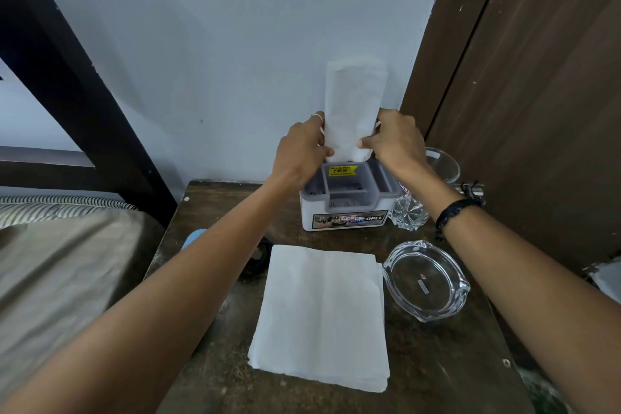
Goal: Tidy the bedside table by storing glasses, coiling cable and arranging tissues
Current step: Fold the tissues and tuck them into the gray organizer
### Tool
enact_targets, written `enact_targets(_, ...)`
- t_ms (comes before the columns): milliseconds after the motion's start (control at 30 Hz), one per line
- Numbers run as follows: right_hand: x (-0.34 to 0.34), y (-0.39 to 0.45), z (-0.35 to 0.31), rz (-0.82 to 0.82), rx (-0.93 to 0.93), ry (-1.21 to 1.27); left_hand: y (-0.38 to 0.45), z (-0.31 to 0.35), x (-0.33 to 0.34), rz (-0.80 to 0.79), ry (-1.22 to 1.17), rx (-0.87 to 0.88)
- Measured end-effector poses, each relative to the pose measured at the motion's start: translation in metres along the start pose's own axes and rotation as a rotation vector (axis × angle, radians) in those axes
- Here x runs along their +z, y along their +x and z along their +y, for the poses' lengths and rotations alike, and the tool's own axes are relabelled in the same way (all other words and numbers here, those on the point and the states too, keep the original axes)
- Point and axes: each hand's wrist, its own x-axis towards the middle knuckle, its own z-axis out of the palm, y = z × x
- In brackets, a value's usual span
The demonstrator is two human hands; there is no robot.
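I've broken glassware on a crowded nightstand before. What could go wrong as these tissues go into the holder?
The right hand works close to a glass tumbler beside the holder; an elbow swing might topple it. The folded tissue, gripped with the left hand, could crumple if forced down. A forearm could sweep the flat stack.
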Motion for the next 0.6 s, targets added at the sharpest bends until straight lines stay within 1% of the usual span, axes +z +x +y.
enact_targets(133,0.001,-0.002,0.0,-0.038,-0.02,-0.013,-0.005,-0.004,0.006,0.043,0.117,-0.007)
enact_targets(267,0.002,-0.001,-0.003,-0.056,-0.003,-0.006,-0.007,-0.005,0.003,0.084,0.107,0.0)
enact_targets(400,0.007,0.003,-0.003,-0.082,0.004,-0.057,-0.01,-0.004,0.002,0.081,0.123,-0.006)
enact_targets(500,0.011,0.004,-0.002,-0.115,0.003,-0.14,-0.009,-0.004,0.004,0.076,0.167,-0.013)
enact_targets(600,0.012,0.004,-0.002,-0.137,-0.006,-0.183,-0.007,-0.003,0.003,0.043,0.176,-0.037)
